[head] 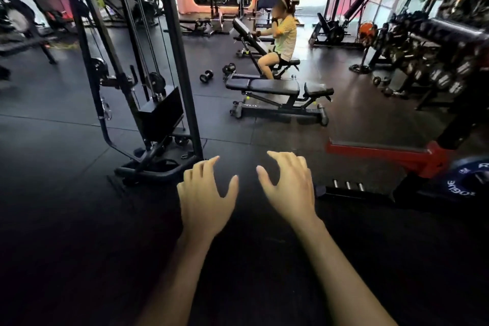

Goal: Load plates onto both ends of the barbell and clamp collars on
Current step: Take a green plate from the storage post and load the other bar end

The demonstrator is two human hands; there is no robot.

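Observation:
My left hand (205, 198) and my right hand (289, 188) are held out side by side over the black rubber floor, palms down, fingers spread and loosely bent, holding nothing. A dark blue weight plate (468, 180) with white lettering shows at the right edge, beside the red and black base of a rack (391, 153). It lies well to the right of my right hand. No barbell and no collar can be made out in this view.
A black cable machine frame (158, 119) stands just ahead on the left. A flat bench (277, 87) sits in the middle, with a person seated on an incline bench (283, 37) behind it. Dumbbells (206, 76) lie on the floor. A dumbbell rack (423, 61) lines the right side.

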